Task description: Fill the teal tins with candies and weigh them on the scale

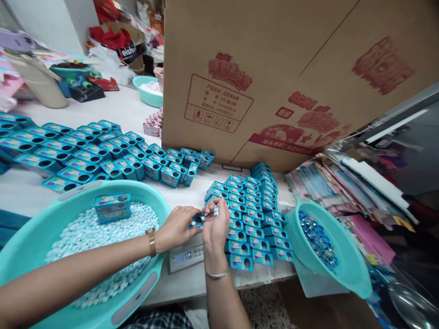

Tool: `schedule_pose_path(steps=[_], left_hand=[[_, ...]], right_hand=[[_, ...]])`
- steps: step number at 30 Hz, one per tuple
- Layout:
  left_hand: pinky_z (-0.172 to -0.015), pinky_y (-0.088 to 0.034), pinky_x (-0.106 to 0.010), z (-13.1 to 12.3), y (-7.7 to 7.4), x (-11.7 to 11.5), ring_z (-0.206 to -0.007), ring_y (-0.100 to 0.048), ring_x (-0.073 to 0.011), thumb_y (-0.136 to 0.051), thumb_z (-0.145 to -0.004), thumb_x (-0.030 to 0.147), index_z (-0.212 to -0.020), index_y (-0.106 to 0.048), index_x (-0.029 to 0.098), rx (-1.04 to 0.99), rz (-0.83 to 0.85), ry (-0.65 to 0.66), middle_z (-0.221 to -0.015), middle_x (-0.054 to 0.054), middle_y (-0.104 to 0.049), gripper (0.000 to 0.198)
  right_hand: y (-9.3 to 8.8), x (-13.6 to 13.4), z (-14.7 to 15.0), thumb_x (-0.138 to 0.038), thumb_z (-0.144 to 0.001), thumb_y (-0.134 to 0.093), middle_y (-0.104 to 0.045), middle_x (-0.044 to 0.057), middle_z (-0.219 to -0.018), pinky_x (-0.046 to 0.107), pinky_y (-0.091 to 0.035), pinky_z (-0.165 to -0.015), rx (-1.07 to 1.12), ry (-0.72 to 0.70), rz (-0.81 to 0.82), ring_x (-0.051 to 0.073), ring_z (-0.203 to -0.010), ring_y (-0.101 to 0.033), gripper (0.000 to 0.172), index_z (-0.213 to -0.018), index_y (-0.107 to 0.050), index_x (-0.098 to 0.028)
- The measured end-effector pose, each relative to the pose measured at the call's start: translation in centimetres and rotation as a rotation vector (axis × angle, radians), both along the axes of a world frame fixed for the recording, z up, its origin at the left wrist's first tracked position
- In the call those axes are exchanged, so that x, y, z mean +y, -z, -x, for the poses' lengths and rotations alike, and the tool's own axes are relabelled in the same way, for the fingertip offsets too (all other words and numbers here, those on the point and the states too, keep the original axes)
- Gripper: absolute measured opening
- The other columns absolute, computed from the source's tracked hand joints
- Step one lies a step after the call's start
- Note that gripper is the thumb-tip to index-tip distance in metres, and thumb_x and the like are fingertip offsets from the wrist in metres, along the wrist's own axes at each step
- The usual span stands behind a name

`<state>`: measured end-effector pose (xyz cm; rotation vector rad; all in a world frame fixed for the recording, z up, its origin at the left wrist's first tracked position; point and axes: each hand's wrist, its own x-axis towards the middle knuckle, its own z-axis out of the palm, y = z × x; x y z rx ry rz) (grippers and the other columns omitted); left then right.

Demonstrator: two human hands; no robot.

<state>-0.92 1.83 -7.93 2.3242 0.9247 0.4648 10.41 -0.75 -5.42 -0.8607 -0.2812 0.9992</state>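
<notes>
My left hand is closed on a small blue box with a dark round opening, held just above a white digital scale. Cupped beside that opening, my right hand has its fingers curled around several pale pellets. To the left, a big turquoise basin contains a mass of pale blue pellets. One blue box lies on top of them. Rows of similar boxes stand close to my right hand, their round openings facing up.
More blue boxes cover the table's left side. A tall cardboard carton rises behind. On the right, a tilted turquoise bowl holds shiny blue pieces, near stacked printed sheets. Part of another person's hand shows by a farther bowl.
</notes>
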Motion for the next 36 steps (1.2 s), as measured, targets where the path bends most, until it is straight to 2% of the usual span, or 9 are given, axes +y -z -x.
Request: schedule_pose_path(steps=[4,7,11,15,20,27,32,34,36], left_hand=[[-0.087,-0.041,-0.037,0.1,0.0,-0.1,-0.099,-0.057,-0.0239,-0.064,-0.074,0.032,-0.112,-0.054,0.023,0.013,-0.014,0.01,-0.108,-0.004,-0.063,0.04],[-0.093,-0.04,-0.038,0.6,-0.1,0.0,-0.109,-0.053,-0.0254,-0.067,-0.072,0.035,-0.122,-0.047,0.023,0.005,-0.02,0.026,-0.12,-0.007,-0.058,0.055],[-0.1,-0.037,-0.04,2.6,-1.1,0.4,-0.119,-0.045,-0.0268,-0.065,-0.073,0.047,-0.13,-0.039,0.021,-0.028,-0.05,0.016,-0.131,-0.011,-0.049,0.068],[-0.1,-0.038,-0.042,5.1,-2.3,0.4,-0.119,-0.045,-0.0269,-0.059,-0.078,0.051,-0.131,-0.039,0.023,-0.019,-0.068,-0.016,-0.131,-0.011,-0.048,0.063],[-0.099,-0.038,-0.042,6.6,-2.6,-0.3,-0.119,-0.045,-0.0265,-0.057,-0.081,0.048,-0.131,-0.039,0.023,-0.016,-0.101,-0.042,-0.13,-0.011,-0.048,0.059],[-0.096,-0.04,-0.042,6.1,-2.2,-0.8,-0.115,-0.047,-0.0266,-0.059,-0.081,0.043,-0.128,-0.043,0.022,-0.004,-0.087,-0.021,-0.126,-0.011,-0.051,0.054],[-0.09,-0.042,-0.039,5.6,-2.7,-0.6,-0.106,-0.051,-0.0249,-0.056,-0.083,0.039,-0.121,-0.05,0.022,-0.024,-0.104,-0.016,-0.113,-0.009,-0.056,0.043],[-0.086,-0.042,-0.037,5.4,-2.9,-0.5,-0.1,-0.052,-0.0235,-0.054,-0.084,0.037,-0.115,-0.055,0.022,-0.021,-0.126,-0.024,-0.106,-0.008,-0.058,0.035],[-0.083,-0.041,-0.035,5.2,-3.1,-0.4,-0.094,-0.053,-0.0223,-0.052,-0.085,0.036,-0.107,-0.059,0.022,0.002,-0.15,-0.031,-0.099,-0.006,-0.059,0.027]], right_hand=[[0.3,0.1,-0.6,-0.041,-0.082,-0.053,-0.039,-0.009,-0.059,0.02,-0.033,-0.049,0.118,-0.024,0.024,0.005,-0.048,-0.036,0.021,-0.08,-0.047,-0.021],[0.2,-0.1,-2.0,-0.038,-0.083,-0.052,-0.035,-0.009,-0.058,0.019,-0.029,-0.044,0.271,-0.076,0.021,0.005,-0.045,-0.032,0.019,-0.078,-0.045,-0.021],[-0.4,-0.8,-3.5,-0.031,-0.084,-0.049,-0.035,-0.01,-0.056,0.018,-0.03,-0.045,0.401,-0.11,-0.036,0.005,-0.044,-0.032,0.014,-0.076,-0.045,-0.021],[-0.9,-1.4,-3.5,-0.03,-0.084,-0.05,-0.037,-0.009,-0.056,0.018,-0.03,-0.045,0.435,-0.085,-0.049,0.005,-0.045,-0.034,0.013,-0.076,-0.046,-0.021],[-0.7,-1.1,-2.3,-0.033,-0.082,-0.054,-0.037,-0.01,-0.057,0.018,-0.03,-0.045,0.399,-0.066,-0.038,0.005,-0.045,-0.034,0.016,-0.077,-0.046,-0.021],[-0.5,-0.7,-0.7,-0.036,-0.083,-0.052,-0.039,-0.009,-0.058,0.019,-0.035,-0.048,0.253,-0.023,-0.012,0.005,-0.047,-0.036,0.017,-0.079,-0.048,-0.02],[-0.2,-0.6,-0.3,-0.038,-0.083,-0.052,-0.038,-0.01,-0.056,0.027,-0.048,-0.068,0.194,-0.009,0.005,0.005,-0.047,-0.036,0.018,-0.077,-0.048,-0.021],[-0.3,-0.6,-0.2,-0.039,-0.083,-0.052,-0.038,-0.01,-0.055,0.031,-0.048,-0.076,0.162,-0.009,0.008,0.006,-0.047,-0.037,0.019,-0.077,-0.048,-0.021],[-0.4,-0.7,-0.1,-0.039,-0.083,-0.053,-0.039,-0.009,-0.056,0.03,-0.048,-0.076,0.13,0.004,0.008,0.006,-0.049,-0.038,0.02,-0.077,-0.049,-0.021]])
